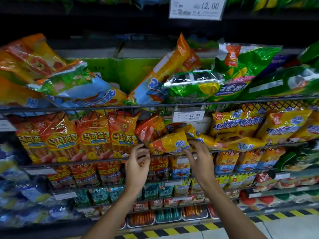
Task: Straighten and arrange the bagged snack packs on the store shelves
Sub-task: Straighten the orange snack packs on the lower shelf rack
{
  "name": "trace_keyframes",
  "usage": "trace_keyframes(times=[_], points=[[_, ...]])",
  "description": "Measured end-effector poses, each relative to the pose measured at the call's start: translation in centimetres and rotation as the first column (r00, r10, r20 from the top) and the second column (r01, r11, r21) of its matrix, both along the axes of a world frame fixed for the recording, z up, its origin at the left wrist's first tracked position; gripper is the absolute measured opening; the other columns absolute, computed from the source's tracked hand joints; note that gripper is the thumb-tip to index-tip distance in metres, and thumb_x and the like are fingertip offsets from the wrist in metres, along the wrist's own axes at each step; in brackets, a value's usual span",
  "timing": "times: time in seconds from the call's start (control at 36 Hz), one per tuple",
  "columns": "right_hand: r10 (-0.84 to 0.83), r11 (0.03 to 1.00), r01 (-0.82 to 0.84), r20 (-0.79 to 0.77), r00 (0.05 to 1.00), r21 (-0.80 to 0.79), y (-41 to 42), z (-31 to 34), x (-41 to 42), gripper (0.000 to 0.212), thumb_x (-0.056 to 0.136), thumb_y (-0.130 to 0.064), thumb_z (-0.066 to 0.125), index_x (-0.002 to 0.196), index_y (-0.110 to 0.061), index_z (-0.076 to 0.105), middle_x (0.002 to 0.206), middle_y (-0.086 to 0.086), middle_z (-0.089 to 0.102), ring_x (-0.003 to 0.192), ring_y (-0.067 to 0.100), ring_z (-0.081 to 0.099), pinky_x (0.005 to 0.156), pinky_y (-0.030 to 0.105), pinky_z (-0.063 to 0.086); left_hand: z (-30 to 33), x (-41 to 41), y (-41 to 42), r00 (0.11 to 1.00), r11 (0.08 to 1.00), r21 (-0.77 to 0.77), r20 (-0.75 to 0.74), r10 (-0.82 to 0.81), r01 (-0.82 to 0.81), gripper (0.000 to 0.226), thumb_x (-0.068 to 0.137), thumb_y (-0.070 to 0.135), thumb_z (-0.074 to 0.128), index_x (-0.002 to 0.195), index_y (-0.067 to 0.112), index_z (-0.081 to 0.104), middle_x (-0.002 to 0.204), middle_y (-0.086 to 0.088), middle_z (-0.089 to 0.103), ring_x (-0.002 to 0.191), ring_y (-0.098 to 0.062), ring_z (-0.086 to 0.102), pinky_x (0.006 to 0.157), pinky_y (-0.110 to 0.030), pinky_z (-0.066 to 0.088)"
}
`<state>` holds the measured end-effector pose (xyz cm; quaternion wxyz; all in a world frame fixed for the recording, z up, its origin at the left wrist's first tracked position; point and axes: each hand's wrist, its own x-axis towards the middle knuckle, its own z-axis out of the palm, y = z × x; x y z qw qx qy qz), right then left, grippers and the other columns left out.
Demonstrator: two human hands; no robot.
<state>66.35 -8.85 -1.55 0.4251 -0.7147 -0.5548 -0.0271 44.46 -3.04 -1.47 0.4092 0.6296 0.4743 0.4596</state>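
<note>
Head view: right hand (pixel 198 153) has fingers curled onto the near, lower edge of a yellow-and-orange snack bag (pixel 170 143); thumb looks to be under the edge, so a pinch hold, though the contact is partly hidden by the fingers. Left hand (pixel 138 160) sits just beside the bag's left end, fingers loosely bent, holding nothing that I can see; whether its fingertips touch the bag cannot be told.

Bag lies on its side on the second wire shelf (pixel 77 162), between the upright row of red-orange packs (pixel 96 137) on the left and a slumped yellow bag (pixel 240 143) on the right. Long axis runs roughly left to right, slightly tilted, left end lower. Printed face is turned up and toward the camera. Neighbours to the left stand with long axes vertical, so this one is out of line.

A red pack (pixel 149 129) leans against the bag from behind. A price tag (pixel 189 116) hangs from the shelf above.

Risks, as judged:
- Single-edge pinch on slick film; the bag could slip and drop over the front rail when lifted.
- Turning it upright may knock the leaning red pack forward.
- The slumped yellow bag may slide into any gap opened.
</note>
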Motion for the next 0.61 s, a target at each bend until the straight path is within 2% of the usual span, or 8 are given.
trace_keyframes(times=[0.08, 0.19, 0.28, 0.39, 0.44, 0.53, 0.56, 0.61], points=[[-0.019, 1.000, 0.019, 0.011, 1.000, -0.023, 0.0, -0.1, -0.2, 0.032, 0.095, -0.026, 0.073, 0.121, -0.011, 0.065, 0.115, 0.004, 0.065, 0.107, 0.021, 0.060, 0.080, 0.037, 0.054, 0.0, -0.8, 1.0, 0.996, 1.000, -0.014, -0.081, -0.027, 0.026, 0.046, 0.097, 0.011, 0.066, 0.139, 0.019, 0.051, 0.123, 0.010, 0.062, 0.103, 0.003, 0.064, 0.098, -0.031, 0.056], [-0.043, 0.998, 0.044, 0.012, 0.999, -0.051, 0.0, -0.1, -0.6, 0.033, 0.094, -0.028, 0.073, 0.122, -0.013, 0.064, 0.116, 0.003, 0.065, 0.110, 0.023, 0.060, 0.076, 0.041, 0.055, 0.5, -1.5, 2.3, 0.987, 0.998, 0.023, -0.153, -0.047, 0.051, 0.053, 0.097, 0.014, 0.068, 0.146, 0.010, 0.050, 0.133, -0.001, 0.064, 0.111, -0.005, 0.063, 0.091, -0.003, 0.047], [-0.058, 0.997, 0.060, 0.040, 0.998, -0.057, -0.3, 0.0, -1.1, 0.034, 0.093, -0.028, 0.073, 0.122, -0.012, 0.065, 0.116, 0.004, 0.066, 0.113, 0.025, 0.060, 0.080, 0.042, 0.057, 1.1, -1.7, 3.2, 0.979, 0.994, 0.091, -0.198, -0.043, 0.062, 0.052, 0.097, 0.019, 0.068, 0.145, 0.008, 0.052, 0.128, 0.001, 0.067, 0.106, -0.003, 0.062, 0.084, 0.004, 0.041], [-0.060, 0.996, 0.062, 0.030, 0.998, -0.069, -0.6, 0.6, -1.9, 0.040, 0.094, -0.032, 0.071, 0.128, -0.014, 0.061, 0.125, 0.003, 0.063, 0.121, 0.024, 0.056, 0.093, 0.045, 0.055, 1.3, -1.9, 4.4, 0.978, 0.986, 0.151, -0.202, -0.044, 0.075, 0.041, 0.097, 0.027, 0.067, 0.134, 0.010, 0.061, 0.118, 0.002, 0.072, 0.095, 0.000, 0.065, 0.088, -0.006, 0.051], [-0.018, 0.999, 0.016, -0.032, 0.999, -0.051, -0.7, 1.2, -2.7, 0.050, 0.094, -0.037, 0.072, 0.137, -0.021, 0.053, 0.133, -0.007, 0.054, 0.126, 0.012, 0.049, 0.104, 0.031, 0.047, 1.1, -2.0, 4.9, 0.981, 0.986, 0.151, -0.188, -0.045, 0.074, 0.036, 0.096, 0.030, 0.068, 0.127, 0.012, 0.064, 0.112, 0.004, 0.073, 0.092, 0.002, 0.065, 0.090, -0.015, 0.056], [0.059, 0.998, -0.061, -0.042, 0.997, -0.036, -0.4, 2.0, -4.2, 0.068, 0.092, -0.042, 0.073, 0.149, -0.022, 0.042, 0.141, -0.019, 0.038, 0.134, 0.000, 0.036, 0.111, 0.012, 0.027, 1.2, -1.7, 5.4, 0.981, 0.987, 0.152, -0.194, -0.027, 0.057, 0.031, 0.094, 0.034, 0.071, 0.117, 0.013, 0.065, 0.100, 0.011, 0.070, 0.084, 0.003, 0.066, 0.080, -0.004, 0.052], [0.055, 0.997, -0.057, -0.041, 0.998, -0.051, -0.1, 2.2, -4.6, 0.070, 0.091, -0.043, 0.073, 0.150, -0.020, 0.042, 0.142, -0.017, 0.038, 0.136, 0.001, 0.036, 0.113, 0.014, 0.027, 1.2, -1.6, 5.4, 0.981, 0.986, 0.155, -0.190, -0.021, 0.052, 0.027, 0.093, 0.033, 0.072, 0.112, 0.015, 0.065, 0.096, 0.014, 0.068, 0.081, 0.006, 0.065, 0.076, -0.002, 0.050], [0.004, 0.998, -0.008, -0.056, 0.998, -0.065, 0.5, 2.3, -4.8, 0.066, 0.090, -0.042, 0.071, 0.145, -0.013, 0.050, 0.141, -0.004, 0.052, 0.133, 0.015, 0.045, 0.110, 0.029, 0.039, 1.3, -1.4, 5.3, 0.985, 0.987, 0.156, -0.170, -0.019, 0.046, 0.019, 0.093, 0.031, 0.073, 0.106, 0.022, 0.062, 0.091, 0.018, 0.066, 0.077, 0.011, 0.064, 0.074, -0.003, 0.050]])
